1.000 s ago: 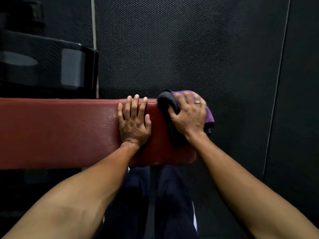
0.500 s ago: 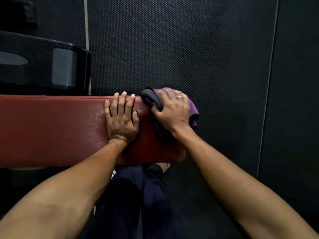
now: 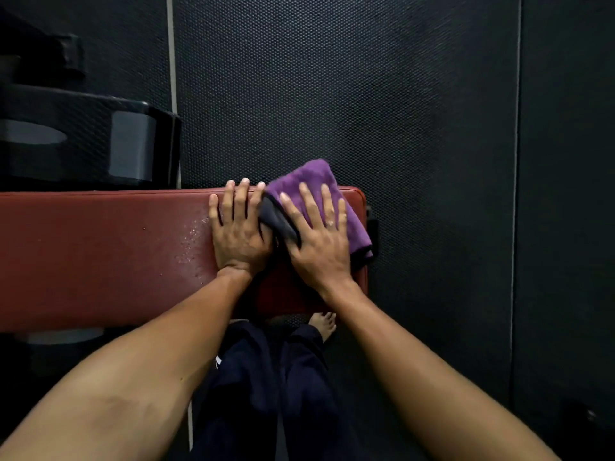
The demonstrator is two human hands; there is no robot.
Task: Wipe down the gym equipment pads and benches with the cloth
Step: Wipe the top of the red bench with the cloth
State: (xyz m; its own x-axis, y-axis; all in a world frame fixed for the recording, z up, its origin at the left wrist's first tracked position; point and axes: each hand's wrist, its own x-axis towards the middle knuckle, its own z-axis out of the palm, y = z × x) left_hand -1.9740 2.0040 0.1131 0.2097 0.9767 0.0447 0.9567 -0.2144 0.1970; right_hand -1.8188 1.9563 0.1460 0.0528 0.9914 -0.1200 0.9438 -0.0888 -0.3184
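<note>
The red bench pad (image 3: 100,254) is lying lengthwise from 9 to 3 o'clock. The purple cloth (image 3: 309,176) is sitting on its 3 o'clock end, slanting 11 to 5 (grey fold at 9). The right hand (image 3: 319,241) is pressing it flat, fingers straight and spread. The left hand (image 3: 238,234) is resting flat just beside, at 9.

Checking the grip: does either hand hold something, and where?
Nothing is gripped. The right hand presses flat on the middle of the cloth; the left hand lies flat on the bench.

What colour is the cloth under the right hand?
Purple cloth with a dark grey edge, seen from the head view.
</note>
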